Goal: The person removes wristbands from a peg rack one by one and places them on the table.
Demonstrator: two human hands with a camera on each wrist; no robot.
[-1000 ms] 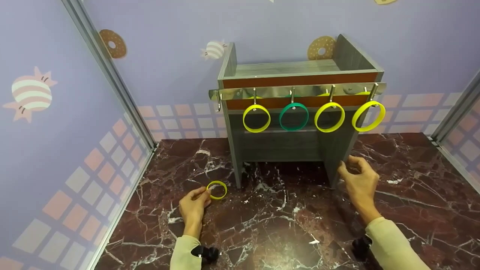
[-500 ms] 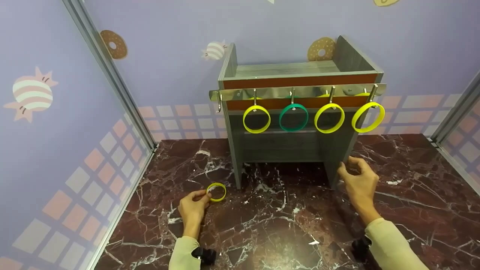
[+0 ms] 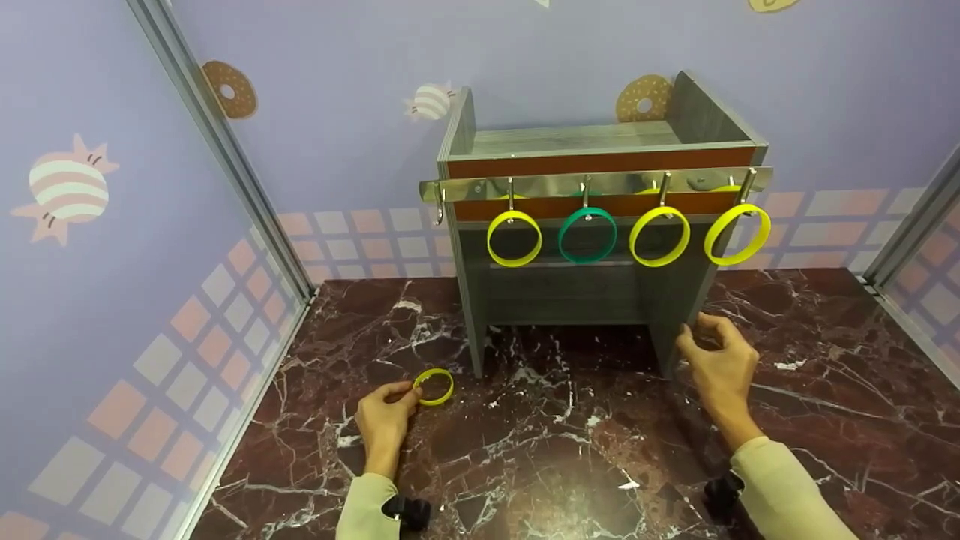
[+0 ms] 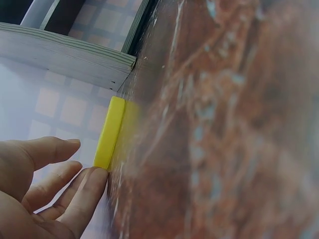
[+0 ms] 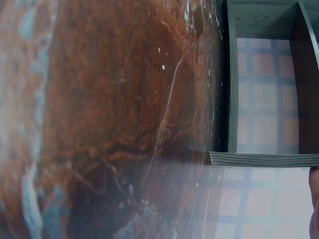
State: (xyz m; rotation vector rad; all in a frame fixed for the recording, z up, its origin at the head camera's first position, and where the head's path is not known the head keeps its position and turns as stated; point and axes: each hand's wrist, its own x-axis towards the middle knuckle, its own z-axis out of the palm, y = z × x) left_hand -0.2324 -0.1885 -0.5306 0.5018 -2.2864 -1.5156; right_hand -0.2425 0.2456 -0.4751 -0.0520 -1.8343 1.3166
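Observation:
My left hand (image 3: pixel 386 420) is low on the left, at the near left edge of a yellow ring (image 3: pixel 451 386). The left wrist view shows this ring (image 4: pixel 110 133) edge-on, flat on the table, with a fingertip touching its end and other fingertips apart from it. Bent at the fingers, my right hand (image 3: pixel 721 369) rests against the outer side of the grey wooden rack (image 3: pixel 562 292). In the right wrist view only a sliver of finger (image 5: pixel 314 186) shows beside the side panel (image 5: pixel 264 159). A yellow ring (image 3: pixel 514 265), a green ring (image 3: pixel 588 260) and two more yellow rings hang from hooks.
A metal hook rail (image 3: pixel 622 185) crosses the rack's front, and its leftmost hook (image 3: pixel 439 206) carries no ring. The rack stands at the back of a dark red marbled table (image 3: pixel 540 457). Patterned purple walls (image 3: pixel 337 112) enclose the table's back and sides.
The loose yellow ring has come slightly nearer to me and lower in view, with the left fingertips beside it. My right hand and the hanging rings have not visibly moved.

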